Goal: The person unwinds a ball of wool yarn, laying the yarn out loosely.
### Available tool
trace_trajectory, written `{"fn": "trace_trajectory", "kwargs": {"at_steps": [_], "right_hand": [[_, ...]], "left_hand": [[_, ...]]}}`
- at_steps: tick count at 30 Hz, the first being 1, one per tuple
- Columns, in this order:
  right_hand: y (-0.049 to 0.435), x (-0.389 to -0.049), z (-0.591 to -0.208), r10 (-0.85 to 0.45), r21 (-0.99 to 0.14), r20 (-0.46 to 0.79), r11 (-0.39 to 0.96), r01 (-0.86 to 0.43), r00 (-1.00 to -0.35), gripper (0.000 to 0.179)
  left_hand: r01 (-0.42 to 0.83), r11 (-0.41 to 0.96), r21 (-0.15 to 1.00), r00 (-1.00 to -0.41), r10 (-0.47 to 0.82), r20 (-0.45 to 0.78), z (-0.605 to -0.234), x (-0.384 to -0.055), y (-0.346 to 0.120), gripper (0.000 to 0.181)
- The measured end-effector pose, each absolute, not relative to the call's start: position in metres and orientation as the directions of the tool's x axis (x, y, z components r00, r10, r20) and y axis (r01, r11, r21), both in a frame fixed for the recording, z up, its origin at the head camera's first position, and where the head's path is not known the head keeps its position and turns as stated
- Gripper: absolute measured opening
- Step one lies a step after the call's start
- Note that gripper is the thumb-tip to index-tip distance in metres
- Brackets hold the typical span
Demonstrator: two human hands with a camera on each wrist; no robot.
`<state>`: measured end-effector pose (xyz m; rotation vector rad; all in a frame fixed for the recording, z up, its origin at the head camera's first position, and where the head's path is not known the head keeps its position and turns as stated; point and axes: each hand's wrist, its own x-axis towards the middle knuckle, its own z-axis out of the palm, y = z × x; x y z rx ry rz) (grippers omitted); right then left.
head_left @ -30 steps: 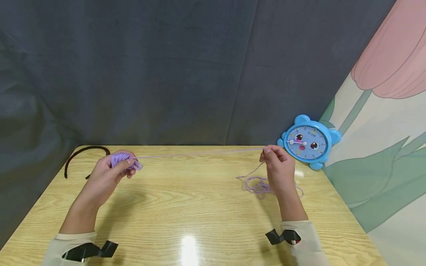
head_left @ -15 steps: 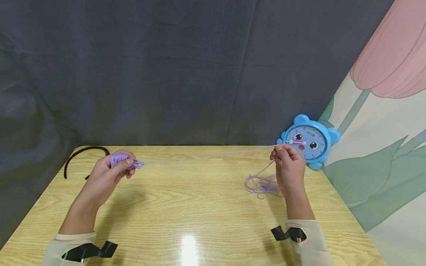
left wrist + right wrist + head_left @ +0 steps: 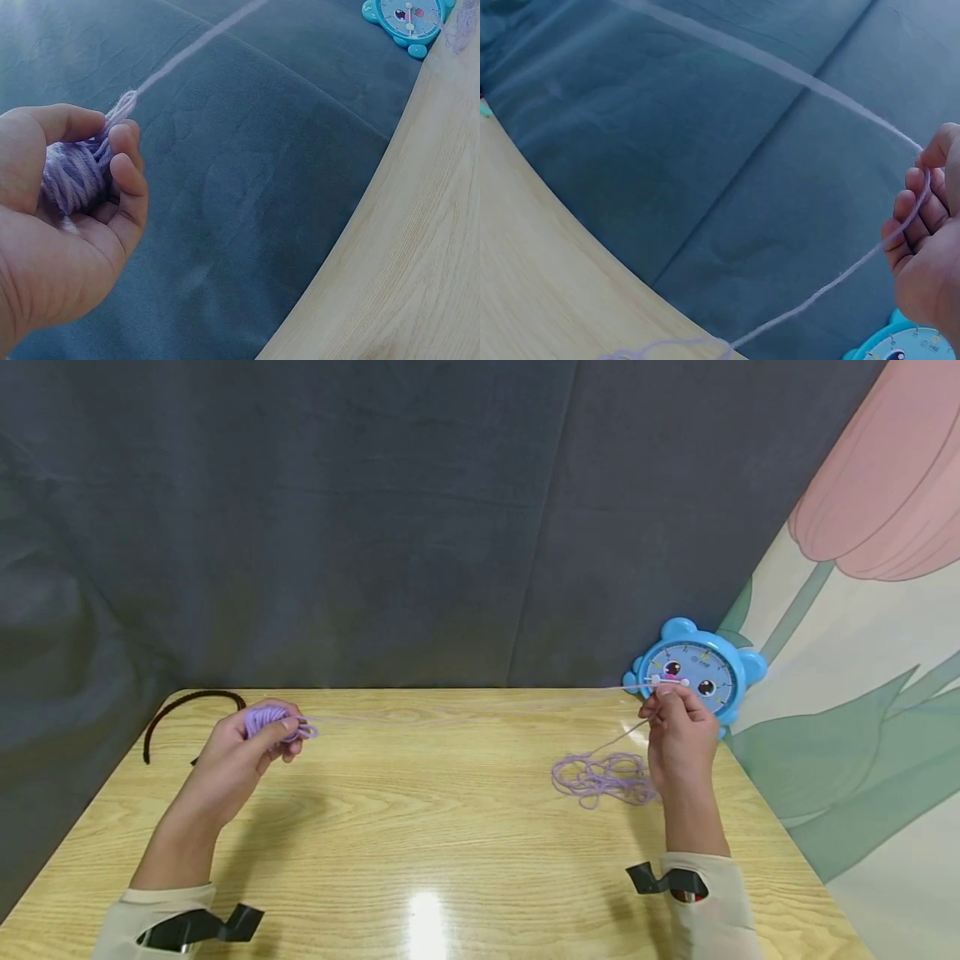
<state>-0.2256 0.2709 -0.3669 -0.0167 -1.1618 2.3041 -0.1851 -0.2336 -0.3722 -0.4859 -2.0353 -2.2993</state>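
The left hand (image 3: 243, 756) cradles a wound bundle of purple yarn (image 3: 268, 724) in its palm, thumb laid over the near side and fingers curled round the far side, with a few small loops poking out past the fingertips. From there a single strand (image 3: 840, 97) runs above the table (image 3: 450, 827) to the right hand (image 3: 681, 735), which pinches it at the tip of the thumb — the strand looks nearly straight, though blurred along its middle. Below the pinch, yarn slopes down leftward to a heap of loose loops (image 3: 596, 777) lying on the wood, near the right hand.

Both hands are raised toward the far edge of the table, well apart, with a broad stretch of wood between them and more reaching back between the two pale sleeves (image 3: 157, 906). A dark curtain (image 3: 360, 527) hangs along the far edge. At the far right corner is a blue clock (image 3: 701, 664) with a cartoon face, partly covered by the right hand; a painted wall (image 3: 862, 735) borders the right edge — and at the far left corner a dark curved band (image 3: 206, 693) lies just behind the left hand
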Motion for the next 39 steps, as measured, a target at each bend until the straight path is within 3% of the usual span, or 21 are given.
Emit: {"fn": "trace_trajectory", "kwargs": {"at_steps": [24, 39], "right_hand": [[0.312, -0.225, -0.368, 0.596, -0.703, 0.129, -0.508, -0.497, -0.793, 0.01], [0.325, -0.221, -0.372, 0.618, -0.741, 0.126, -0.461, -0.488, -0.776, 0.012]], "left_hand": [[0.235, -0.145, 0.961, -0.953, 0.162, 0.257, -0.372, -0.185, -0.236, 0.011], [0.246, -0.122, 0.962, -0.949, 0.171, 0.264, -0.372, -0.185, -0.236, 0.011]]}}
